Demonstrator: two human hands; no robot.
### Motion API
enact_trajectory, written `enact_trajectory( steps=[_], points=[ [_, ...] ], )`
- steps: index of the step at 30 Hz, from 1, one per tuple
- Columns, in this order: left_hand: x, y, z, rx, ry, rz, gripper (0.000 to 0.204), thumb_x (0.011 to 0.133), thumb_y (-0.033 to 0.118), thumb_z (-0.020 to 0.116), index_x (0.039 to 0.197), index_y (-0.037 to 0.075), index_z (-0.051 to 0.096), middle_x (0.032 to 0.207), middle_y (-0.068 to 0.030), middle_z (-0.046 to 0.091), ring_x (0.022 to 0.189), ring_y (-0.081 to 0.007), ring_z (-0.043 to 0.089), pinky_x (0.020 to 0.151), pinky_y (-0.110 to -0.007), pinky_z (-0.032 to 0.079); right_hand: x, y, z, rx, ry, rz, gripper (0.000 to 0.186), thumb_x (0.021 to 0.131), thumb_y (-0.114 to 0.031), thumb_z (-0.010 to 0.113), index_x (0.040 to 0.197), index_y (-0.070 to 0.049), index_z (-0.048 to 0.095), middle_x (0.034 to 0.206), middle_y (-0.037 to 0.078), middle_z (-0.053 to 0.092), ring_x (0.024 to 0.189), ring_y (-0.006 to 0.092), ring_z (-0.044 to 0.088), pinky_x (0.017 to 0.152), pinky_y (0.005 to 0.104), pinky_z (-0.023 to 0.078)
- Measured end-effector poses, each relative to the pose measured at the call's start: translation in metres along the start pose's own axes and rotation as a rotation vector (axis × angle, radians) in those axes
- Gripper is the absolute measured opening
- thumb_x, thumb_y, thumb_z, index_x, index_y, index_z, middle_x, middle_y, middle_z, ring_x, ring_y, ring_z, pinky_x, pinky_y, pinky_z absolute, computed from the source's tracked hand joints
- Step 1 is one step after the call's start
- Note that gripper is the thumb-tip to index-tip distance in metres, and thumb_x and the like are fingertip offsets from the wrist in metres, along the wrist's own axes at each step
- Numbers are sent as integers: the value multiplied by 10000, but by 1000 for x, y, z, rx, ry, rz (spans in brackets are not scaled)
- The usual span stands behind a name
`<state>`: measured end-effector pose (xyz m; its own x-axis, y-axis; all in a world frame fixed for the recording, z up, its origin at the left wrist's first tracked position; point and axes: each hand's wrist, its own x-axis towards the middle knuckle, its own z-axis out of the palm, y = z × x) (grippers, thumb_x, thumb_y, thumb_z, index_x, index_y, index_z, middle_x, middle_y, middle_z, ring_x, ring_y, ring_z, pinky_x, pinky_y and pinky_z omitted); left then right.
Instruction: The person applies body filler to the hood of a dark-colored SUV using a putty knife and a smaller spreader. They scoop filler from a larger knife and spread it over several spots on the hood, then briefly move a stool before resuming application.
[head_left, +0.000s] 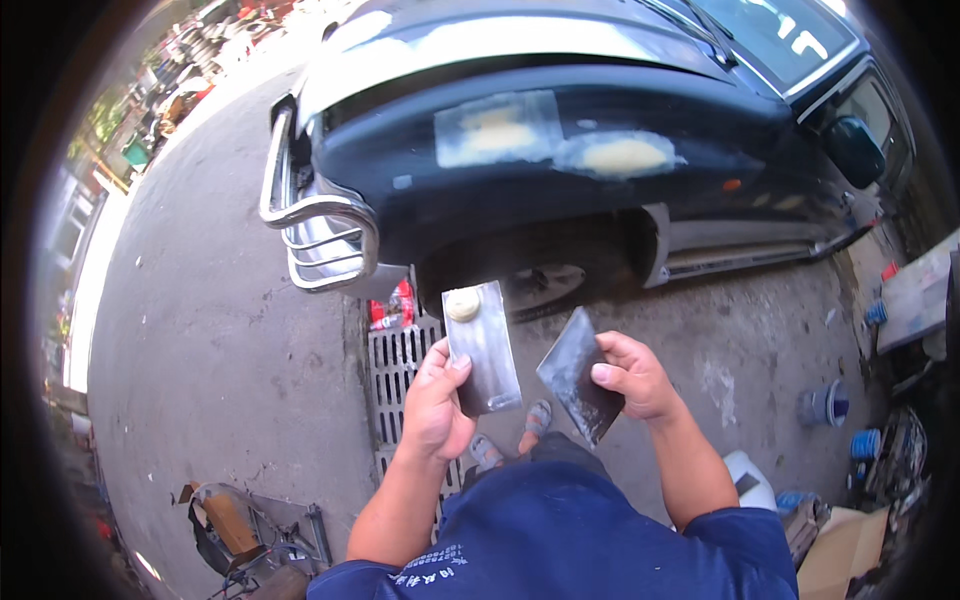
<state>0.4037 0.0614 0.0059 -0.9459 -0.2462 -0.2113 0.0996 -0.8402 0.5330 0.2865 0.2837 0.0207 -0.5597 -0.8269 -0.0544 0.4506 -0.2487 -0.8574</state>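
My left hand point(437, 402) grips the lower left edge of a flat grey rectangular plate point(487, 350), thumb on its face. A small round dab of cream-coloured filler paste point(462, 304) sits near the plate's upper left corner. In my right hand point(637, 376) is a dark, smeared spreader blade point(580, 378), pinched at its right side and tilted. The two plates are apart. Beyond them stands a dark vehicle, its front fender point(400, 150) bearing two pale sanded patches with cream-coloured filler point(625, 156) in them.
A chrome bull bar point(330, 215) juts out at the vehicle's front left. A slotted drain grate point(392, 365) runs along the concrete floor by my feet. Metal parts and cardboard point(228, 522) lie at lower left. Blue and white buckets point(822, 404) stand at right, beside a pale table point(918, 298).
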Motion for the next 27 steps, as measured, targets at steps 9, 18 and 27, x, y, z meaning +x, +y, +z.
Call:
enact_trajectory(
  steps=[9,18,27],
  points=[
    [-16,-64,55,187,-204,-113,368,900,7,537,1245,2,410,1182,-123,577,1092,-184,562,988,-359,430,-50,20,-50,2,262,-66,344,896,-115,613,1191,20,502,1066,83,621,962,125,596,877,291,484],
    [12,-201,147,402,-420,163,464,929,21,514,1362,8,347,1259,-108,531,1149,-165,509,1018,-332,372,-197,-10,-113,-248,527,-303,302,899,-79,598,1162,35,506,1043,96,633,939,113,593,836,272,476],
    [47,-334,244,883,-891,-55,454,942,32,513,1379,-1,395,1249,-70,542,1062,-138,523,937,-275,397,-302,-91,-218,-341,736,-452,249,894,-92,620,1078,27,501,966,97,636,884,108,597,779,274,498]
  ],
)
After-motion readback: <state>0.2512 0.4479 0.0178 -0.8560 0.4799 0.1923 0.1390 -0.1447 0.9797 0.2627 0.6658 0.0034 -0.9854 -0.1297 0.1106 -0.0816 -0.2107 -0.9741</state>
